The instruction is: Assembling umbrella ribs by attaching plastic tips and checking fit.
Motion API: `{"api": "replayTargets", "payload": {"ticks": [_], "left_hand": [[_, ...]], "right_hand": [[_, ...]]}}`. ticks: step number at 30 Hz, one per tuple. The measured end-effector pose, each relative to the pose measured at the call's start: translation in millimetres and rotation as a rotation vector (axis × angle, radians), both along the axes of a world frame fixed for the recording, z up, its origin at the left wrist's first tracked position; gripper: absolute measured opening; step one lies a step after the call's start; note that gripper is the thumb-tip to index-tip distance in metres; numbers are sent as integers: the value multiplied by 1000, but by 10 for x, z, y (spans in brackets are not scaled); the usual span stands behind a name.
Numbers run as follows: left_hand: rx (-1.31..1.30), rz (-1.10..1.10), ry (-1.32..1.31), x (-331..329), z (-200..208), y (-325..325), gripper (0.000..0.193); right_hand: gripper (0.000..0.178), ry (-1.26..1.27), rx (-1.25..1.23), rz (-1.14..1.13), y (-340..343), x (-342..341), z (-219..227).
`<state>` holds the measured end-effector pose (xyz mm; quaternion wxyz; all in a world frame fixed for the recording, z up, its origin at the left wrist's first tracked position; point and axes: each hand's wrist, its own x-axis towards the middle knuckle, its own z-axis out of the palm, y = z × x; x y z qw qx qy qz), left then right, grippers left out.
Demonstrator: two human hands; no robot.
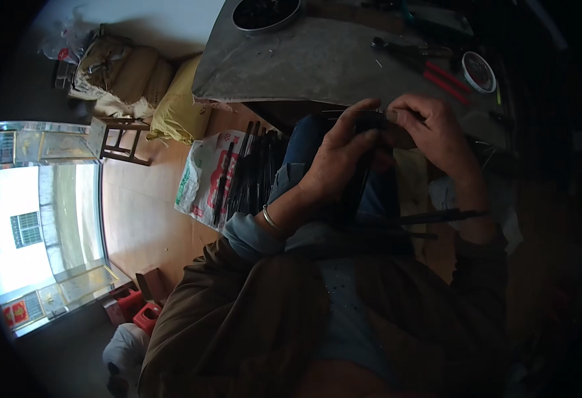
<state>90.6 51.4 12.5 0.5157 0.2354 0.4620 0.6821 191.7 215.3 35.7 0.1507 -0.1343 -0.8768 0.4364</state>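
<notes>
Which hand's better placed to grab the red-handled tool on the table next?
Right, probably. The right hand is close to the red-handled tool, just below its handles in view; the left hand is farther left. What either hand holds is too dark to tell.

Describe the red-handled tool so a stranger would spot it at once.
Start with the grey table at the top of the picture. On its right part, find the small round white-rimmed dish; the red-handled tool lies just left of it. Two long, straight red handles set it apart from its neighbours.
</notes>
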Motion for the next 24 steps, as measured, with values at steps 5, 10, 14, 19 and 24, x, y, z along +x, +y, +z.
{"api": "replayTargets", "payload": {"ticks": [5,10,14,19,24], "left_hand": [[49,-15,-81,-122,-51,-133,41],[71,4,-76,-190,-36,-174,38],[75,21,-85,-157,-35,-189,35],[13,-7,-66,-146,30,-195,31],[6,-80,176,-286,-31,-130,30]], "right_hand": [[14,-97,-35,37,12,-65,77],[14,-85,-46,74,3,-123,151],[11,-92,-43,56,-14,-52,223],[16,-157,-359,77,28,62,147],[38,-210,-937,432,220,269,-212]]}}
